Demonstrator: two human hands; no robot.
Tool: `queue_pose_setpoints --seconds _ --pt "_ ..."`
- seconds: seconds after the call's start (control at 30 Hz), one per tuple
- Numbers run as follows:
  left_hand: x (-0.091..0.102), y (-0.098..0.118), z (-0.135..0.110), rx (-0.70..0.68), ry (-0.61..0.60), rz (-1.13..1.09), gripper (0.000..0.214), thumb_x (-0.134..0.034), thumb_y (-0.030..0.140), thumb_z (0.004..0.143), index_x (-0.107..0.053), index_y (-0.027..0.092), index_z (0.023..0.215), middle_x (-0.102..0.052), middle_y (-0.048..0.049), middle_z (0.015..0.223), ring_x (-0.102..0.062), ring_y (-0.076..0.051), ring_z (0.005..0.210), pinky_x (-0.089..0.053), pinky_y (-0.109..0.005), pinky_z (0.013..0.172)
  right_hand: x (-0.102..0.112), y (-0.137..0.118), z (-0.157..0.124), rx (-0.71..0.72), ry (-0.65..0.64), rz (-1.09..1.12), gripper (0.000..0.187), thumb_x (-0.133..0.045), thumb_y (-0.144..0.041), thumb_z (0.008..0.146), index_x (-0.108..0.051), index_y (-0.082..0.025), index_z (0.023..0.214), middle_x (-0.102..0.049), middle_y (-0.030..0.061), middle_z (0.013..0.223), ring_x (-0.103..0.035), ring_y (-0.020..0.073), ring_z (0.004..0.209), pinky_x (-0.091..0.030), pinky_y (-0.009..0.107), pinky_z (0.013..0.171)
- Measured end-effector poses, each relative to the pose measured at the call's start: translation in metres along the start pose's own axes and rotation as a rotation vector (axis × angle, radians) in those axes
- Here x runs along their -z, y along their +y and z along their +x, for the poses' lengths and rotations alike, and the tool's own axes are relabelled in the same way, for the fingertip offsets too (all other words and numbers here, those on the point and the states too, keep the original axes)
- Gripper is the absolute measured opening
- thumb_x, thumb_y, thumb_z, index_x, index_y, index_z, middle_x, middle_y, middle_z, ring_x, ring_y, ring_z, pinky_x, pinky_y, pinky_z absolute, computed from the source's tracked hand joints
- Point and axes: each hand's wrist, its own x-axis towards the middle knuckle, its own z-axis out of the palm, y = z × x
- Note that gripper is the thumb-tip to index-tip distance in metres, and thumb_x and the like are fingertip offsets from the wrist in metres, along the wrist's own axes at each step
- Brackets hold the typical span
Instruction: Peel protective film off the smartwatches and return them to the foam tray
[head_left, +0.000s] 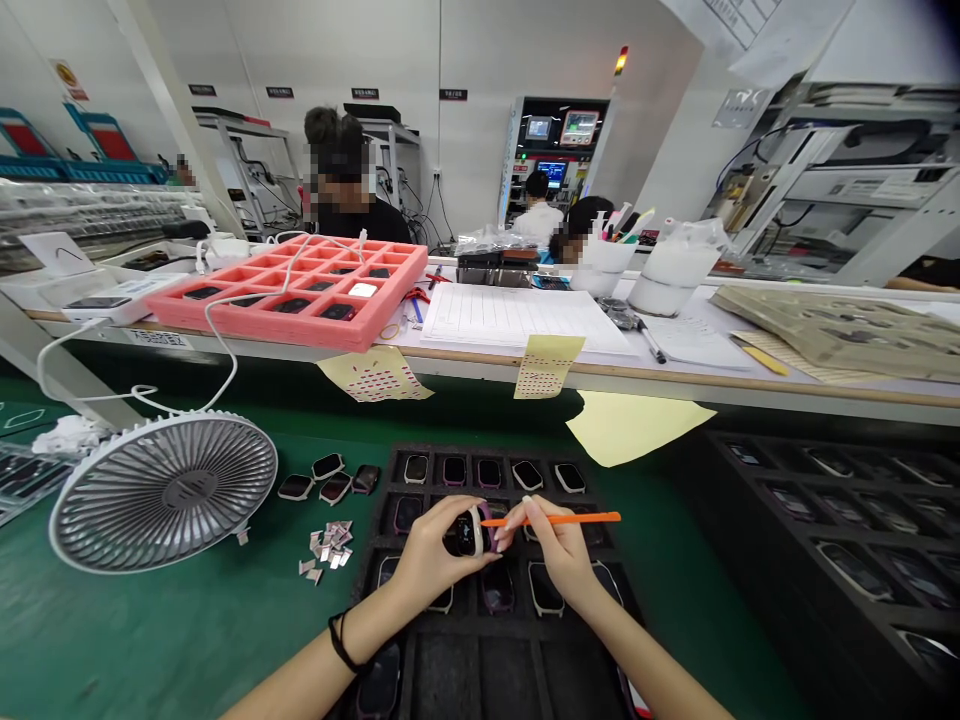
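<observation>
rn l hand point(429, 552) grips watch point(466, 535), r hand point(561, 552) pinches orange stick point(589, 518), both over blk tray point(469, 632).

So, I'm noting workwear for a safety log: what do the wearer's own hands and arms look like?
The left hand and right hand are ungloved. A thin black band, looking like looped cord, circles the left wrist; none shows on the right. No sleeve shows on either forearm within view.
</observation>
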Motion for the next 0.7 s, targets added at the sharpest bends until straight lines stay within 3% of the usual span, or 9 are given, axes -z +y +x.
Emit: queue_pose_setpoints --seconds 0.37,0.5,0.6,0.7 --pt "-0.001 -0.003 0.001 0.036 0.007 0.043 0.047 -0.08 0.024 0.063 -0.063 0.017 0.106 -0.068 -0.0086 0.103 -0.065 -0.022 0.097 -0.054 -0.035 0.086 -0.002 0.006 -0.003 0.047 -0.032 -0.137 0.041 -0.04 -0.037 0.095 -0.067 -0.016 0.073 -0.064 0.0054 0.063 -0.063 0.0153 0.056 -0.052 0.026 0.055" --pt "0.012 0.011 -0.003 -0.026 0.0 0.111 0.048 -0.08 0.025 0.063 -0.061 0.017 0.106 -0.067 -0.008 0.102 -0.064 -0.022 0.096 -0.054 -0.034 0.086 0.007 -0.004 -0.001 0.047 -0.006 -0.063 0.042 -0.039 -0.037 0.096 -0.066 -0.016 0.072 -0.066 0.0062 0.064 -0.064 0.0159 0.057 -0.052 0.027 0.057" --pt "0.029 0.029 -0.021 -0.056 -0.075 0.229 0.051 -0.081 0.023 0.061 -0.061 0.019 0.108 -0.065 -0.008 0.104 -0.062 -0.023 0.098 -0.054 -0.033 0.085 0.022 -0.02 -0.007 0.049 0.057 -0.035 0.037 -0.039 -0.039 0.096 -0.065 -0.016 0.084 -0.069 0.0067 0.072 -0.066 0.0172 0.06 -0.054 0.029 0.06" --pt "0.038 0.042 -0.051 0.001 -0.248 0.325 0.054 -0.083 0.024 0.056 -0.062 0.021 0.105 -0.064 -0.0068 0.1 -0.064 -0.023 0.089 -0.057 -0.032 0.076 0.037 -0.032 -0.024 -0.005 0.108 -0.084 0.036 -0.038 -0.043 0.095 -0.063 -0.017 0.092 -0.07 0.0069 0.073 -0.066 0.0183 0.06 -0.055 0.031 0.061"
